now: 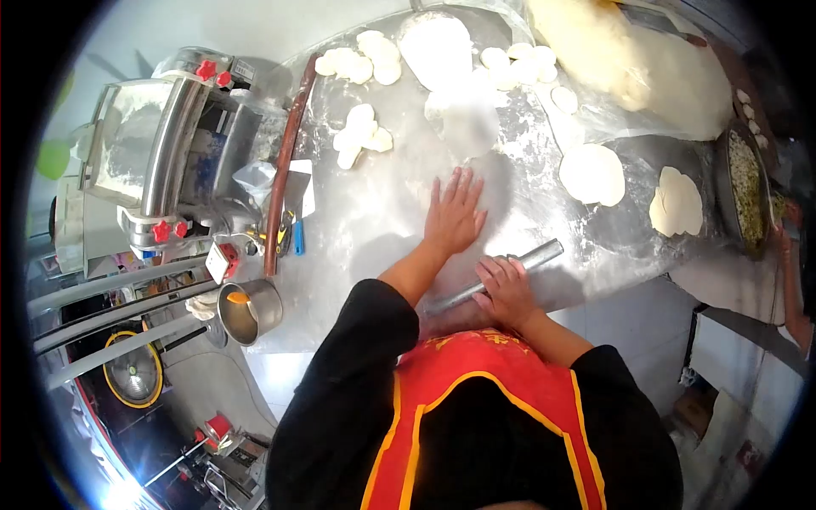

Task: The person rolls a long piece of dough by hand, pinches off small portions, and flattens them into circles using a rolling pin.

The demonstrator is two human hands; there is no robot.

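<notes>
My left hand [455,212] lies flat on the floured metal table [340,255], fingers spread and pointing away from me, nothing in it. Closer to my red apron, my right hand [507,289] has its fingers wrapped over a metal rod [540,254], which lies slanted near the front edge. Beyond my left hand are a cluster of small dough pieces [361,137] and a large pale mound [435,49]. To the right sit a round flattened dough piece [592,174] and another flat piece [676,202].
A roller machine [159,149] stands at the left, beside a long brown rod [291,161]. A metal pot [251,312] is at the front left corner. Bagged dough [637,64] lies at the back right, near a pan of filling [745,191] and another person's arm [792,289].
</notes>
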